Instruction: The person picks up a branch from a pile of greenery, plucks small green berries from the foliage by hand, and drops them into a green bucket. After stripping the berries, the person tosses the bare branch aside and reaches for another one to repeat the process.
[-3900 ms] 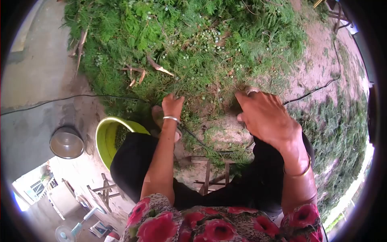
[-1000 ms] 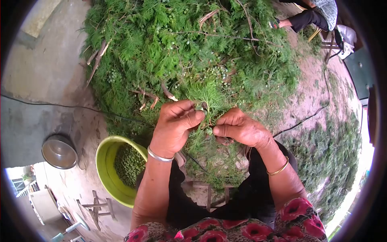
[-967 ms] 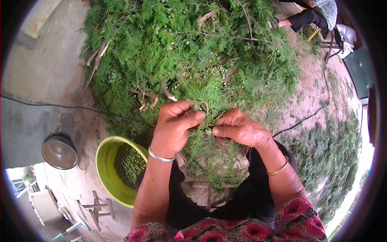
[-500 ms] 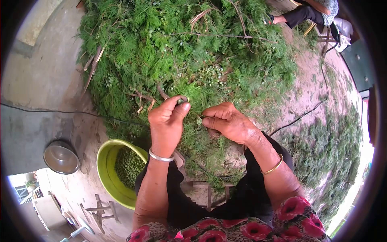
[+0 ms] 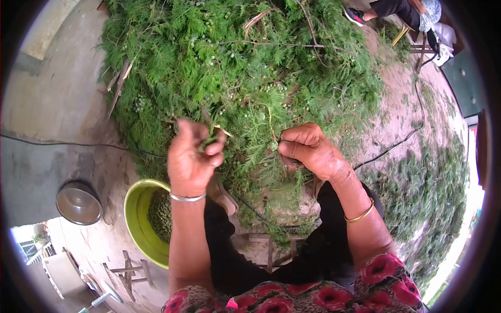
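Note:
My right hand (image 5: 312,152) pinches a green conifer sprig (image 5: 271,122) between thumb and forefinger. A small round green cone (image 5: 273,145) shows at its fingertips. To the left, my left hand (image 5: 194,156) is blurred by motion, its fingers curled in and its thumb raised. Something green shows among those fingers, too smeared to name. Both hands are over the near edge of a large heap of green conifer branches (image 5: 172,73). Below my left hand stands a yellow-green bucket (image 5: 134,221), part filled with small green cones (image 5: 160,214) and partly hidden by my forearm.
A metal bowl (image 5: 79,203) sits on the floor at left, above a small wooden stool (image 5: 128,271). Black cable (image 5: 391,151) crosses the ground. More greenery (image 5: 422,193) lies spread at right. Another person's leg and shoe (image 5: 356,16) show at top right.
My left hand has moved left and slightly down, away from my right hand, and its pinch has loosened into curled fingers. My right hand has shifted slightly right with the sprig.

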### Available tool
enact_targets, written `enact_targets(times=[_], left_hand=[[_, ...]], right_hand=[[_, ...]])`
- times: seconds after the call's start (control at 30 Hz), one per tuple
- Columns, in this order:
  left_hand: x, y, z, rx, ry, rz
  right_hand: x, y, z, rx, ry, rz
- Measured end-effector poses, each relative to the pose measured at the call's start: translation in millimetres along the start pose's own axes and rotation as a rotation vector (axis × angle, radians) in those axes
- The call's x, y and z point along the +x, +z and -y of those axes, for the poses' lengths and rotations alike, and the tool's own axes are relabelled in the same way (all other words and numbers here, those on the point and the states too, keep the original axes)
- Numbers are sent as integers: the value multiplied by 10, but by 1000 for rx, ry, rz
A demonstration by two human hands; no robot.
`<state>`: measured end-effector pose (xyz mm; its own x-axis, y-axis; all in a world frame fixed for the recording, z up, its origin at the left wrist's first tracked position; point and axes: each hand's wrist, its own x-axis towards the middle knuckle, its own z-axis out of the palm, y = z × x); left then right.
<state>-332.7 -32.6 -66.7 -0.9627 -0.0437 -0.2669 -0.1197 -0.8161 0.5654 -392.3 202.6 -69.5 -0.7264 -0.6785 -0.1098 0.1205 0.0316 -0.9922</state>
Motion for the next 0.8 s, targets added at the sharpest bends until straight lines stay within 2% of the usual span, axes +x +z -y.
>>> enact_targets(times=[0.03,0.07,0.13,0.17,0.27,0.3,0.33,0.47,0.6,0.67,0.7,0.73,0.8], left_hand=[[5,3,73,92,1,4],[31,-12,108,238,24,97],[-12,94,183,307,36,28],[-8,130,210,286,0,-43],[30,207,295,171,-40,-73],[33,193,299,169,-17,11],[37,183,312,169,-21,12],[37,226,379,286,-51,35],[45,293,477,347,-35,-34],[35,302,525,394,-39,-10],[39,343,554,483,-2,-30],[37,338,572,481,-2,-31],[36,319,596,804,110,-35]], right_hand=[[-10,2,19,13,45,20],[-7,7,13,13,47,26],[-5,15,4,-216,40,12],[-4,27,16,-215,41,11],[17,86,4,-189,79,-29],[41,95,-86,-4,129,-146],[56,102,-127,181,178,-264],[75,157,-20,255,99,-327],[82,209,-59,219,-13,-242],[91,302,-31,386,34,-187],[101,274,-101,108,-53,-200],[99,270,-81,108,-52,-199],[88,266,-17,-205,-33,-279]])
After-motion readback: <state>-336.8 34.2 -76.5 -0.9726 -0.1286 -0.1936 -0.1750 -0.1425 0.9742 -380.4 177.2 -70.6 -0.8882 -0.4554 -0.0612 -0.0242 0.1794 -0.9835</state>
